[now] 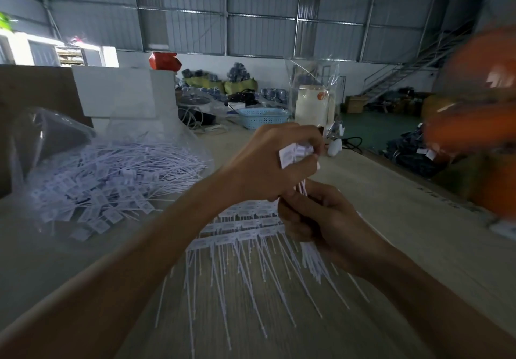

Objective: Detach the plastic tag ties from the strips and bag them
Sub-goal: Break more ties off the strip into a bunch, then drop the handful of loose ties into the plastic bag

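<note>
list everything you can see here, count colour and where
loose tag ties: many, white, in the clear bag at left
clear bag: one, on the table at left
tie strips: several rows, white, on the table under the hands
table: one, beige
basket: one, light blue, floor beyond the table
left hand: pinches tie heads
right hand: grips a bundle of tie tails

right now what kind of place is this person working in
Most likely a warehouse or small factory packing floor. Corrugated metal walls enclose a high hall with a metal staircase, bagged goods are piled on the floor, and a clear bag of loose plastic tag ties lies on the worktable.
</note>
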A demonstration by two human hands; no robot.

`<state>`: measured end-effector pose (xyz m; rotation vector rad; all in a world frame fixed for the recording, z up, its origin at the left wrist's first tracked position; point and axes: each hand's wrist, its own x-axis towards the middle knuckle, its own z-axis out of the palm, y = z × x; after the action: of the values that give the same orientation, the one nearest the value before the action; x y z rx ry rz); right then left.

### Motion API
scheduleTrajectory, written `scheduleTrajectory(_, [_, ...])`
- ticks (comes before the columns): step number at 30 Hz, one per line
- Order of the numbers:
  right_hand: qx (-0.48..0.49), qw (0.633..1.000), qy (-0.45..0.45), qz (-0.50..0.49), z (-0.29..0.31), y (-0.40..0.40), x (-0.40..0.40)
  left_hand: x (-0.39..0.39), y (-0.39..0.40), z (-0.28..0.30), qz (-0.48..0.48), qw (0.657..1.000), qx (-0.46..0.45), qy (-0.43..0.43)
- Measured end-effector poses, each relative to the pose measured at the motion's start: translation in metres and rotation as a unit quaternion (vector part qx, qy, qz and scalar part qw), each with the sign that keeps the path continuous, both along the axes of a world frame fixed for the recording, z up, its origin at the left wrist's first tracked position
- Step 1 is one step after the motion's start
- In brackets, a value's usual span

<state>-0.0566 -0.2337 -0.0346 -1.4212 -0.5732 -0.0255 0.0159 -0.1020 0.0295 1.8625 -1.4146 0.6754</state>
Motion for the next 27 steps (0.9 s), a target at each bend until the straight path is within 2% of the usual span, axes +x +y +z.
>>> scheduleTrajectory(3, [-0.018, 0.999, -0.019, -0.028, -0.003, -0.001, 0.001, 0.004, 0.001, -0.001, 0.004, 1.0, 0.009, -0.008])
scheduleTrajectory(8, [-0.144, 0.977, -0.086, -0.133, -0.007, 0.0, 0.005, 0.007, 0.005, -0.001, 0.022, 1.0, 0.01, -0.016])
scheduleTrajectory(12, [-0.152, 0.973, -0.075, -0.157, -0.008, -0.002, 0.008, 0.016, 0.013, 0.002, 0.07, 0.998, 0.009, 0.008])
scheduleTrajectory(15, [-0.197, 0.959, -0.081, -0.189, -0.012, -0.002, 0.012, 0.022, 0.015, 0.0, 0.081, 0.994, 0.059, 0.042])
scheduleTrajectory(19, [-0.305, 0.914, -0.134, -0.231, -0.019, -0.002, 0.016, 0.027, 0.021, 0.003, 0.072, 0.987, 0.131, 0.066])
scheduleTrajectory(21, [-0.319, 0.907, -0.138, -0.237, -0.022, -0.003, 0.018, 0.029, 0.032, 0.011, 0.071, 0.968, 0.217, 0.109])
scheduleTrajectory(23, [-0.325, 0.907, -0.135, -0.232, -0.025, -0.003, 0.021, 0.029, 0.048, 0.019, 0.052, 0.93, 0.303, 0.201])
scheduleTrajectory(25, [-0.355, 0.895, -0.147, -0.228, -0.03, 0.001, 0.022, 0.028, 0.065, 0.026, 0.041, 0.893, 0.327, 0.307])
scheduleTrajectory(27, [-0.363, 0.891, -0.154, -0.227, -0.035, 0.006, 0.024, 0.03, 0.078, 0.033, 0.054, 0.889, 0.318, 0.324])
